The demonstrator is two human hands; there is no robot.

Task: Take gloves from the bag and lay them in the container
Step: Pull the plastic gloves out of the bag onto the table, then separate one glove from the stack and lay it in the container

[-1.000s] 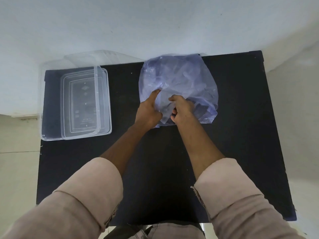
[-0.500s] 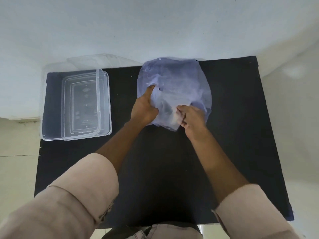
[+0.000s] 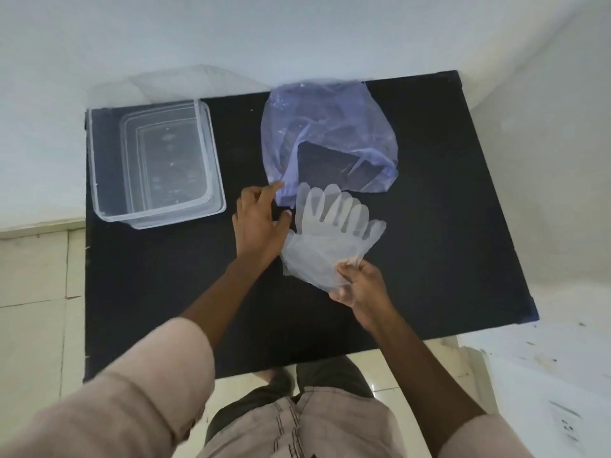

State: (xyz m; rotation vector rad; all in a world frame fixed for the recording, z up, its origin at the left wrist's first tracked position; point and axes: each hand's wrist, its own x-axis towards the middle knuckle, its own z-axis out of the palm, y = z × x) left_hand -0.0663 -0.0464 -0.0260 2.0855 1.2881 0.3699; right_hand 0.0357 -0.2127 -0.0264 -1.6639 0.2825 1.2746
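Note:
A translucent blue plastic bag lies on the black table, its mouth open toward me. Clear disposable gloves are out of the bag, fingers spread toward its mouth. My right hand pinches the gloves at the cuff end. My left hand rests beside them, fingers apart, its fingertip touching the bag's near edge. A clear rectangular plastic container stands at the table's left, with nothing in it that I can make out.
A clear lid or second tray leans against the white wall behind the container. The table's near edge runs just above my legs. Tiled floor lies to the left and below.
My right hand has drawn the gloves out of the bag toward me. My left hand has let go of the bag and opened. The bag has slumped flatter with its mouth open.

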